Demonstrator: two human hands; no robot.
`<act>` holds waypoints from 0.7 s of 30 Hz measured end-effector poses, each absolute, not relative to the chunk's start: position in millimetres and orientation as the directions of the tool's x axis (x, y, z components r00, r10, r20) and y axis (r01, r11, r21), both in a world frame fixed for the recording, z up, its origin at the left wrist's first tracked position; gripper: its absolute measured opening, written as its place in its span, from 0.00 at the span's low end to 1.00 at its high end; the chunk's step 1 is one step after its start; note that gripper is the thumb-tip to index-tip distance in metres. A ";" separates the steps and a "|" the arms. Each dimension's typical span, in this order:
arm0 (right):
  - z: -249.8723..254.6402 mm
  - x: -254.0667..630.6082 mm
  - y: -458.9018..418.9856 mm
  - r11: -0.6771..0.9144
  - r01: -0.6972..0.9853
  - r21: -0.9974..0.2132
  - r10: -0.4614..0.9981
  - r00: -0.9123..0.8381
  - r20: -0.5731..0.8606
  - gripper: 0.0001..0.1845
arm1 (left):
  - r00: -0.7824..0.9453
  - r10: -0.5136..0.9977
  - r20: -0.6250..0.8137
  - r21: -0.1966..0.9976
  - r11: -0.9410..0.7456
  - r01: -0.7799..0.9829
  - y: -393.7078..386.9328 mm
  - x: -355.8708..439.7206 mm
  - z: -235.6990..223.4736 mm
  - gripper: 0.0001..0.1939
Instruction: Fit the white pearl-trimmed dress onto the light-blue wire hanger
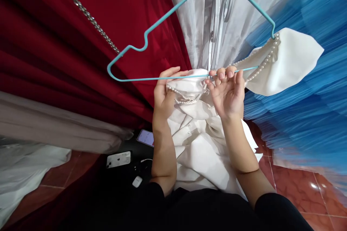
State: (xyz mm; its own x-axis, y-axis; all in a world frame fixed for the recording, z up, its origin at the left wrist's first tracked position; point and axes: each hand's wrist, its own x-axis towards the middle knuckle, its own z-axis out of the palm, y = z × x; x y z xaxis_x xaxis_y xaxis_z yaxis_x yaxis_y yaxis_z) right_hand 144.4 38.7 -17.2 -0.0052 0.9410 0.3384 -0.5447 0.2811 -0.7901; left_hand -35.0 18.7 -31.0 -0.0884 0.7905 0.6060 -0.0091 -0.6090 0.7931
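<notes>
A light-blue clothes hanger [173, 9] spans the upper middle, its hook beyond the top edge. On its right shoulder hangs one side of a white dress [199, 151] with pearl-bead trim; the skirt falls over my lap. The dress's other pearl-edged part is in my left hand [164, 97], just under the hanger's bottom bar, the fingers closed around the cloth. My right hand [229, 94] has its palm turned up toward me and its fingers curled over the bottom bar. The hanger's left shoulder carries no cloth.
Red drapery [130, 11] with a beaded chain [86, 14] fills the left; blue tulle [303, 115] hangs on the right. White garments [187, 3] hang behind. Two phones [118, 159] and a white earbud case [137, 181] lie on a black surface at lower left.
</notes>
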 end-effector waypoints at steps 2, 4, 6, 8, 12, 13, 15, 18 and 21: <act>-18.6 142.2 40.1 0.311 -0.495 -0.812 0.935 0.005 0.355 0.19 | -0.178 0.743 0.645 0.722 -0.669 -0.177 14.4 -14.4 -21.4 0.18; -19.3 141.6 40.9 0.328 -0.478 -0.815 0.926 -0.005 0.377 0.19 | -0.276 0.701 0.657 0.652 -0.713 -0.258 13.2 0.8 -15.2 0.10; -19.2 145.0 39.2 0.323 -0.490 -0.809 0.921 -0.031 0.387 0.17 | -0.338 0.671 0.661 0.612 -0.741 -0.275 15.1 9.5 -12.6 0.07; -18.2 153.9 33.9 0.309 -0.431 -0.848 0.923 -0.078 0.376 0.17 | -0.379 0.643 0.666 0.590 -0.764 -0.260 19.2 12.1 -12.2 0.07; -10.3 183.1 20.8 0.486 -0.043 -0.873 0.874 0.050 0.484 0.12 | -0.409 0.615 0.674 0.586 -0.782 -0.212 26.6 8.2 -13.7 0.08; -6.5 191.0 20.5 0.561 0.050 -0.827 0.815 0.146 0.561 0.11 | -0.409 0.616 0.673 0.589 -0.781 -0.207 27.1 7.2 -14.1 0.09; 2.4 205.8 27.1 0.663 0.271 -0.698 0.643 0.271 0.716 0.05 | -0.407 0.626 0.665 0.596 -0.773 -0.217 26.1 6.8 -14.4 0.10; 14.1 224.3 53.9 0.660 0.597 -0.455 0.437 0.187 0.880 0.17 | -0.423 0.644 0.637 0.600 -0.759 -0.252 21.2 9.8 -12.8 0.07; 21.8 237.4 83.4 0.648 0.682 -0.340 0.336 0.145 0.931 0.15 | -0.448 0.645 0.619 0.599 -0.757 -0.260 17.8 12.8 -10.4 0.04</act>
State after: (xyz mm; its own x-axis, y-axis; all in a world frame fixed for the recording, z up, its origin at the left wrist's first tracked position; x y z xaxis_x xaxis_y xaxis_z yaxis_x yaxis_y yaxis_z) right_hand 237.4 83.4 21.8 0.1454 0.3357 0.9307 0.6815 0.6479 -0.3402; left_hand 12.8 17.8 -10.4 -0.4483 0.6445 0.6194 -0.2605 -0.7570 0.5992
